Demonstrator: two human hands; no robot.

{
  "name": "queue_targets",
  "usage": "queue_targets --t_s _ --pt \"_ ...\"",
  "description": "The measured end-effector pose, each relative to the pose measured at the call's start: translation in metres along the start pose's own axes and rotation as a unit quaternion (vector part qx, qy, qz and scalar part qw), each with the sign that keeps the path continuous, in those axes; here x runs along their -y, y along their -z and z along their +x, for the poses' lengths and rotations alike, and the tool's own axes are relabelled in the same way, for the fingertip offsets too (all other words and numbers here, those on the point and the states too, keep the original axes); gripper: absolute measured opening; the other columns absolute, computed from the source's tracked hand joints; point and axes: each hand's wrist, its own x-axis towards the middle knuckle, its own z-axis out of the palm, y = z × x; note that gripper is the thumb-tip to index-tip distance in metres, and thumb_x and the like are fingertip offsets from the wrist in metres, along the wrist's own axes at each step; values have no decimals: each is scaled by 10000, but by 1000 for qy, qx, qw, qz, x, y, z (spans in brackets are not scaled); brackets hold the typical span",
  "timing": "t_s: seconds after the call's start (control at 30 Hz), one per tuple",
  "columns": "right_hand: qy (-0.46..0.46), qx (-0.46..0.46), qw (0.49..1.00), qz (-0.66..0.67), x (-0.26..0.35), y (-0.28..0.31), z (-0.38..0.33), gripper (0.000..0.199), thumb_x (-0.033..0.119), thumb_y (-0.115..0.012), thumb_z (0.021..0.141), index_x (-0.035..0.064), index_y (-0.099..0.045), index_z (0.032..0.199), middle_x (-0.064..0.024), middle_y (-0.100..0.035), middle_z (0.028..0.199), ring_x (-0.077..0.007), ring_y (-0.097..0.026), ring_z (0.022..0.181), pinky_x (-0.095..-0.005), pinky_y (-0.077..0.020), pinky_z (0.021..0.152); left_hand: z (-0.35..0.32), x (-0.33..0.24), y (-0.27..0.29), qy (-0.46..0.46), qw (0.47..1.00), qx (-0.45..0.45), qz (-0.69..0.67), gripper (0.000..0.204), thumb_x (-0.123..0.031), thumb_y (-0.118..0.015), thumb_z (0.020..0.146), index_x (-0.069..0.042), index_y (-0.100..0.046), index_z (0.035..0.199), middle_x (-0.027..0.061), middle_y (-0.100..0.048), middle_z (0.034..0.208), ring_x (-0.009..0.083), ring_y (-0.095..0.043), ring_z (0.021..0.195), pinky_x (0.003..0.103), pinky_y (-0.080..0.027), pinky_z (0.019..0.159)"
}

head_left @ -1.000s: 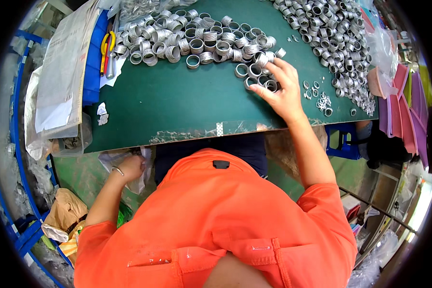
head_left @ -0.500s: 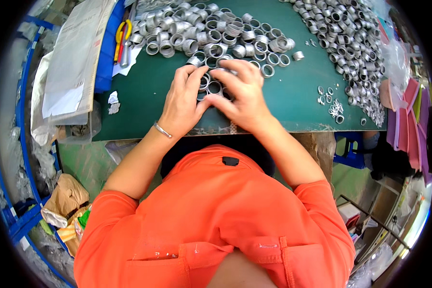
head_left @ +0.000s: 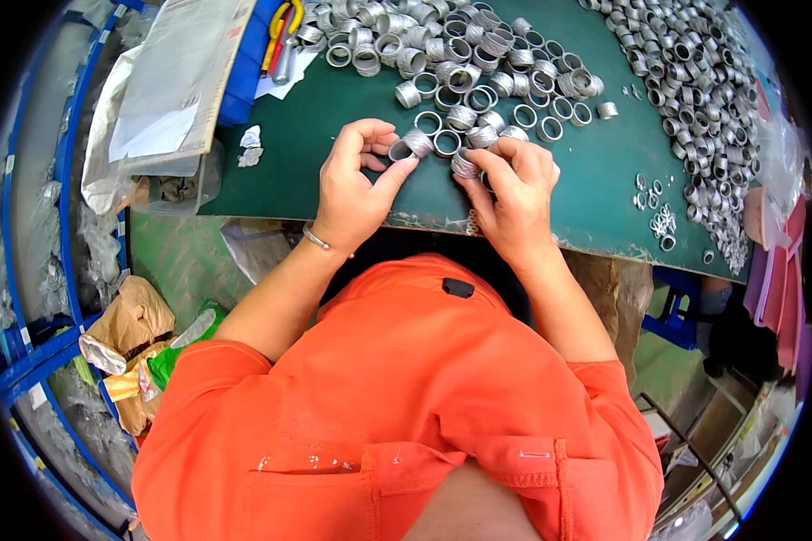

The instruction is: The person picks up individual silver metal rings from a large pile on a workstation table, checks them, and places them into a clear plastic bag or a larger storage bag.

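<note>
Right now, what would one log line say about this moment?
left hand: pinching ring | right hand: shut on ring | table: green, ring pile | pliers: top left

Both forearms enter from the lower part of the view, emerge from short orange sleeves, and converge forward. The left forearm runs up and to the right; a thin bracelet sits at its wrist. The left hand [head_left: 356, 185] is seen from the back, fingers curled inward, thumb extended to the right and pressed toward the fingertips in a pinch. The right forearm runs up and to the left. The right hand [head_left: 514, 194] is palm-down, fingers bent at the knuckles, fingertips pointed left toward the left hand. The two hands are near each other, not touching.
</note>
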Motion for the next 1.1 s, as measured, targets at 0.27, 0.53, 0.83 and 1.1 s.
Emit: queue_targets --t_s 0.27,0.53,0.83,1.1 --pt "-104 -65 972 200 -8 2 12 222 -47 -626 829 10 -637 1042 -103 -640 893 -192 -609 749 -290 -498 678 9 -17 22 279 877 61 -387 293 -101 -545 950 -6 -492 1223 127 -626 1068 199 -623 938 292 -525 759" --pt "28 -58 958 279 31 -2 25 315 -161 -571 712 10 -634 970 -134 -648 976 -281 -634 874 -343 -529 766 13 -25 24 372 733 170 -544 342 -294 -418 1012 -19 -537 1178 118 -629 1023 210 -631 924 345 -544 782" --pt "-4 -37 993 110 -6 15 20 195 -36 -689 722 41 -650 897 -91 -612 878 -277 -578 790 -359 -458 711 -55 0 170 379 841 297 -246 172 -169 -646 889 -36 -553 944 123 -583 916 161 -619 756 218 -499 531" --pt "31 75 997 -3 7 11 9 199 44 -759 683 58 -646 846 -70 -586 927 -275 -534 843 -380 -403 713 -97 65 164 139 828 281 465 345 -244 -682 846 18 -590 1051 170 -667 1013 325 -664 837 391 -528 711"
